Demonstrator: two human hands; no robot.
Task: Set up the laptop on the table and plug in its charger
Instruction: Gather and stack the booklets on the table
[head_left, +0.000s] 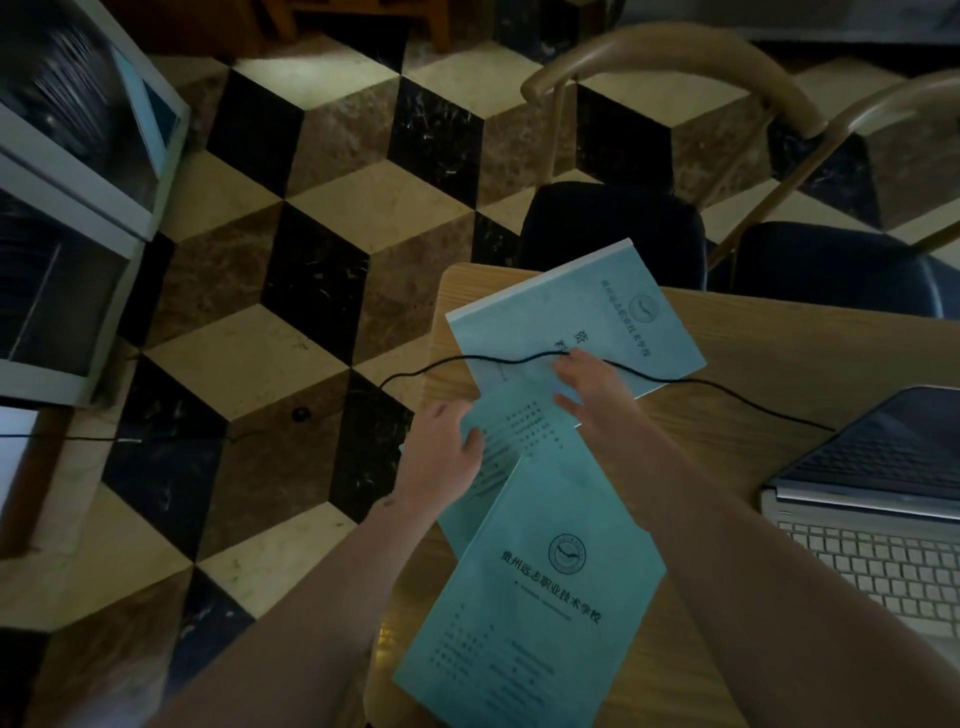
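With our left hand (441, 457) gripping the middle booklet (519, 431), our right hand (587, 384), fingers spread, should lift the charger cable (727, 387) clear at frame centre.

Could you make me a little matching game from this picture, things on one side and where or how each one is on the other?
Things:
1. laptop
2. black cable
3. far booklet
4. chair

Places or states:
A. runs across the table and down to the floor
B. open at the table's right edge
C. pushed in at the table's far side
D. lies under the cable

Pairs: 1-B, 2-A, 3-D, 4-C
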